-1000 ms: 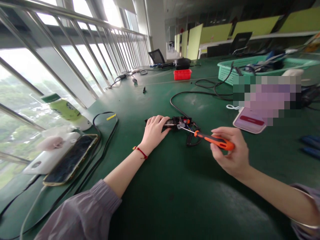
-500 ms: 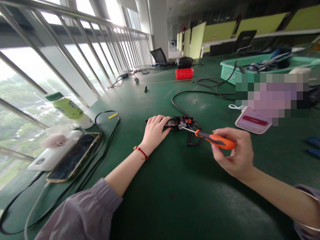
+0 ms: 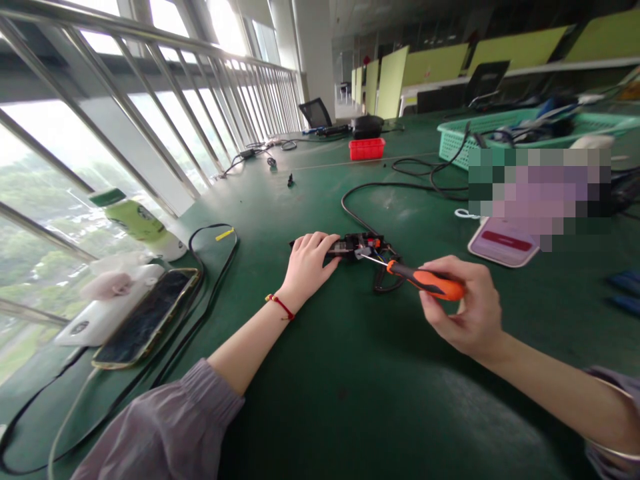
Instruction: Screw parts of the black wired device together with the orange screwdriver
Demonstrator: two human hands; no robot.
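Observation:
My left hand (image 3: 311, 261) lies over the left part of a black device (image 3: 354, 246), its fingers wrapped round it and pressing it on the green table. Opened-up inner parts, coloured wires and a small grey piece show at the device's right end. Between the thumb and fingers of my right hand (image 3: 467, 303) is the handle of an orange and black screwdriver (image 3: 425, 280). The screwdriver slants down to the left, and its thin shaft reaches the grey piece. Whether the tip sits in a screw is too small to tell. A black cable runs from the device.
Left on the green table (image 3: 300, 400) are a phone (image 3: 145, 320), a white power bank (image 3: 103, 317), a bottle (image 3: 137, 223) and black cables. Farther back is a red box (image 3: 367, 149). A green basket (image 3: 453, 145) and a pink-edged phone (image 3: 504, 241) are at the right.
The view shifts slightly. My left hand stays on the device, and the screwdriver stays at the grey piece while my right hand's fingers shift a little on the handle.

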